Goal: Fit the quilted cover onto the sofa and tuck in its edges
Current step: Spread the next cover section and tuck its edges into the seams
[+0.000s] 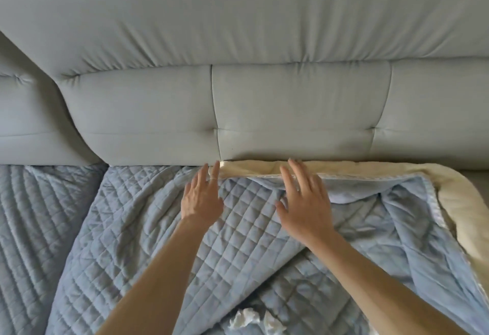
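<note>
Quilted cover (pixel 148 215) lies rumpled across the sofa (pixel 264 43) seat, blue side up; the left hand (pixel 202 198) rests flat on it, fingers spread, tips at the backrest crease; the right hand (pixel 304 199) presses likewise, holding nothing; at far right the cream underside (pixel 457 197) shows, folded over.

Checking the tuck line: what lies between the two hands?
Head view: only rumpled quilted cover between left hand and right hand; cream underside shows near the fingers.
</note>
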A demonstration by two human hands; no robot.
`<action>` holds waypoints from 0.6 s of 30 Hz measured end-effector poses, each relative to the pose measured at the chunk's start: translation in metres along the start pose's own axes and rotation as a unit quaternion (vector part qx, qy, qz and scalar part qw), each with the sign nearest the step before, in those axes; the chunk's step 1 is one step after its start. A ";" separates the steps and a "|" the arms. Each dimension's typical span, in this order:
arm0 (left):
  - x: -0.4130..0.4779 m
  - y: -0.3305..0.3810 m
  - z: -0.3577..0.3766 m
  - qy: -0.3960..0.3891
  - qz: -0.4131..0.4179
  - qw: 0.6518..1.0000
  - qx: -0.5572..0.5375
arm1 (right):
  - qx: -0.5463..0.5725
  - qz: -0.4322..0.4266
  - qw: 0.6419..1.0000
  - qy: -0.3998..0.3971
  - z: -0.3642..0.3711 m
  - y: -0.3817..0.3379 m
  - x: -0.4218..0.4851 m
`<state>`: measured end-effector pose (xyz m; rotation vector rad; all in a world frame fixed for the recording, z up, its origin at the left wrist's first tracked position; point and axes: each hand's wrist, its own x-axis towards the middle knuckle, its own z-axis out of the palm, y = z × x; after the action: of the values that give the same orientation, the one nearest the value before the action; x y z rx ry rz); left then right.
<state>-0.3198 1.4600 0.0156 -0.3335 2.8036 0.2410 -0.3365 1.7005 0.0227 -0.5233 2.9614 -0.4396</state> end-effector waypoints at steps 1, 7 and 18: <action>0.009 0.002 0.003 0.015 0.016 1.000 0.023 | -0.022 -0.011 1.000 0.000 0.006 0.011 0.012; 0.060 0.016 0.020 0.046 0.085 0.995 0.015 | -0.101 -0.015 0.989 -0.106 0.041 0.057 0.065; 0.097 0.059 0.021 -0.135 0.120 0.983 0.039 | 0.007 0.160 0.940 -0.301 0.045 0.100 0.046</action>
<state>-0.4183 1.5014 -0.0276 0.0539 2.5714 0.2119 -0.4045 1.7629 -0.0520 -0.1259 2.3809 -0.2118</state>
